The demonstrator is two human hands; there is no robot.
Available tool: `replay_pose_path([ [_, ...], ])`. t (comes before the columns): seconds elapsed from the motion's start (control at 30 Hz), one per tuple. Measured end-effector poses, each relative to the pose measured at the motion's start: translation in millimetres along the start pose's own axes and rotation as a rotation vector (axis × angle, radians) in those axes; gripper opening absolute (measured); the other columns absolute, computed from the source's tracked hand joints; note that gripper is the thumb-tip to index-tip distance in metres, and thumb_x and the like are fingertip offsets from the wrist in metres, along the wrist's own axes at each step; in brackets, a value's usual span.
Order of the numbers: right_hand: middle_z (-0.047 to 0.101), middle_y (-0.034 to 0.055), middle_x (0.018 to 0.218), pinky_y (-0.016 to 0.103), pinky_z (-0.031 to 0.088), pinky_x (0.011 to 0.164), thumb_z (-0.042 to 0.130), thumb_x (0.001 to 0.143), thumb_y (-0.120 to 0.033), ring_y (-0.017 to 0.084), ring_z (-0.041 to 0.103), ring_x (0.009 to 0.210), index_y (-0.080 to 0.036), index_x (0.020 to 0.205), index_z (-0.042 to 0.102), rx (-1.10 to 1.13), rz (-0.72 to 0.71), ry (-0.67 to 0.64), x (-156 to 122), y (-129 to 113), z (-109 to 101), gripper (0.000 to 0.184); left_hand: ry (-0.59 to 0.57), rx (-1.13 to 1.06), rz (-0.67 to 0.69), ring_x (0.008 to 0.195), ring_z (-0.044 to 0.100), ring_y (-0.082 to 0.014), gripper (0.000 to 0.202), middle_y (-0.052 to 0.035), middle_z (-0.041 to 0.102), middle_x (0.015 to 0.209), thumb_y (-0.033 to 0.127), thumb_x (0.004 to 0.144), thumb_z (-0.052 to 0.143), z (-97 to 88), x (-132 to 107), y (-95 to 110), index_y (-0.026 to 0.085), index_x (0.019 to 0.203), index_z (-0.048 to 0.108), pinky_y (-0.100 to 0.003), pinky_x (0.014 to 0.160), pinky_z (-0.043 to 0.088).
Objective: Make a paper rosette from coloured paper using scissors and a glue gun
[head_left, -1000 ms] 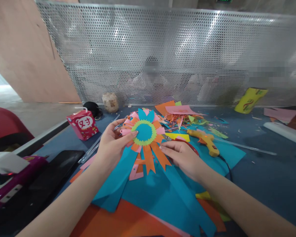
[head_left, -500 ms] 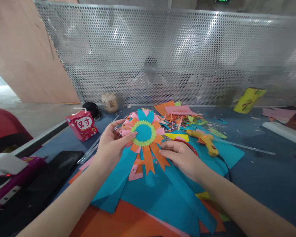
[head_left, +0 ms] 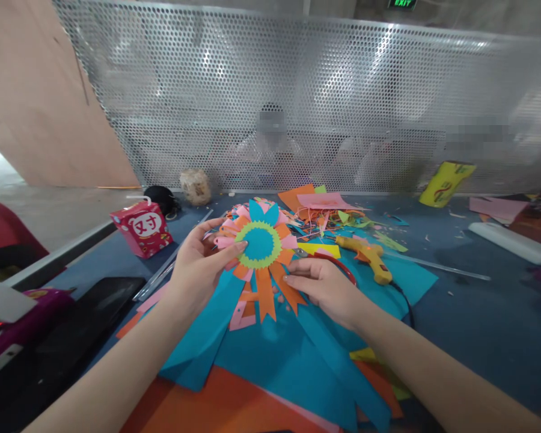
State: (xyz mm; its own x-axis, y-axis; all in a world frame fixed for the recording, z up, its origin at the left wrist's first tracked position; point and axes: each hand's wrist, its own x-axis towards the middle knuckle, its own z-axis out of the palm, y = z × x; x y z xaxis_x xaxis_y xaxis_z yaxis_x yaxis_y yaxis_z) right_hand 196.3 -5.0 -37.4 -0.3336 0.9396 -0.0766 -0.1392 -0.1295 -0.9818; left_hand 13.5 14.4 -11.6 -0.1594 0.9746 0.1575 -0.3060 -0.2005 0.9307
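A paper rosette (head_left: 258, 245) has a blue disc inside a lime-green zigzag ring, with orange and pink loops around it. Two blue pointed petals stand at its top, and two notched orange tails hang below. My left hand (head_left: 199, 258) grips its left side, thumb on the green ring and the other fingers partly hidden behind. At the right-hand tail, my right hand (head_left: 323, 284) is closed with thumb and fingertips pinching the orange paper's edge. Blue paper sheets (head_left: 279, 361) lie beneath. Right of the rosette are red-handled scissors (head_left: 342, 263), partly covered.
A yellow glue gun (head_left: 368, 257) with a black cord lies to the right. Paper scraps (head_left: 320, 218) are heaped at the back. A red drink carton (head_left: 142, 228) stands left, near a purple power strip (head_left: 24, 328). Perforated metal panel (head_left: 297, 78) borders the table; a person sits behind it.
The whole scene has shifted slightly left as the head camera turned a little. Both hands keep the same hold on the rosette.
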Motion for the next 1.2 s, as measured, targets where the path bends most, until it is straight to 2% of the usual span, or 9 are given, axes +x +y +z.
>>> replay_pose_path([
  [0.13, 0.068, 0.0022, 0.072, 0.027, 0.047, 0.055, 0.069, 0.063, -0.035, 0.013, 0.061, 0.054, -0.017, 0.073, 0.062, -0.046, 0.007, -0.024, -0.8, -1.5, 0.5, 0.023, -0.006, 0.004, 0.009, 0.057, 0.059, -0.0098, 0.052, 0.0037, 0.061, 0.064, 0.011, 0.049, 0.077, -0.5, -0.5, -0.3, 0.017, 0.096, 0.054, -0.021, 0.058, 0.050],
  [0.23, 0.069, 0.0030, 0.075, 0.028, 0.048, 0.056, 0.068, 0.065, -0.035, 0.013, 0.061, 0.054, -0.016, 0.074, 0.062, -0.083, -0.001, -0.023, -1.4, -3.4, 0.8, 0.022, -0.018, 0.008, 0.019, 0.058, 0.059, -0.0097, 0.052, 0.0032, 0.061, 0.066, 0.011, 0.050, 0.077, -0.6, -1.1, 0.0, 0.017, 0.096, 0.054, -0.021, 0.058, 0.051],
  [0.47, 0.070, 0.0007, 0.079, 0.027, 0.048, 0.068, 0.073, 0.062, -0.024, 0.015, 0.065, 0.074, -0.017, 0.075, 0.066, -0.104, -0.061, -0.045, -0.7, -2.0, -3.1, 0.017, -0.039, 0.037, 0.068, 0.057, 0.058, -0.0085, 0.052, 0.0034, 0.061, 0.067, 0.012, 0.050, 0.078, -0.9, -0.9, 2.0, 0.017, 0.096, 0.053, -0.018, 0.054, 0.049],
  [0.73, 0.068, 0.0002, 0.067, 0.021, 0.041, 0.051, 0.071, 0.062, -0.026, 0.011, 0.059, 0.056, -0.015, 0.073, 0.065, -0.127, -0.018, -0.031, 0.8, -0.9, -2.5, 0.017, -0.039, 0.044, 0.090, 0.057, 0.058, -0.0081, 0.052, 0.0030, 0.061, 0.069, 0.013, 0.050, 0.078, -1.4, -0.8, 3.2, 0.017, 0.095, 0.054, -0.018, 0.055, 0.050],
  [0.87, 0.068, 0.0011, 0.071, 0.021, 0.041, 0.051, 0.071, 0.061, -0.029, 0.012, 0.060, 0.059, -0.016, 0.076, 0.064, -0.122, -0.005, 0.004, 0.0, -2.9, -1.2, 0.020, -0.034, 0.030, 0.092, 0.057, 0.058, -0.0085, 0.051, 0.0030, 0.061, 0.068, 0.013, 0.049, 0.078, -1.1, -0.2, 2.7, 0.017, 0.095, 0.055, -0.019, 0.055, 0.050],
  [1.2, 0.067, -0.0011, 0.067, 0.019, 0.036, 0.046, 0.069, 0.064, -0.026, 0.008, 0.056, 0.052, -0.016, 0.076, 0.065, -0.128, 0.012, -0.006, -3.5, -7.5, 0.6, 0.016, -0.047, -0.006, 0.071, 0.060, 0.059, -0.0095, 0.051, 0.0017, 0.063, 0.070, 0.011, 0.050, 0.078, -1.2, 0.5, 3.4, 0.017, 0.094, 0.054, -0.019, 0.056, 0.050],
])
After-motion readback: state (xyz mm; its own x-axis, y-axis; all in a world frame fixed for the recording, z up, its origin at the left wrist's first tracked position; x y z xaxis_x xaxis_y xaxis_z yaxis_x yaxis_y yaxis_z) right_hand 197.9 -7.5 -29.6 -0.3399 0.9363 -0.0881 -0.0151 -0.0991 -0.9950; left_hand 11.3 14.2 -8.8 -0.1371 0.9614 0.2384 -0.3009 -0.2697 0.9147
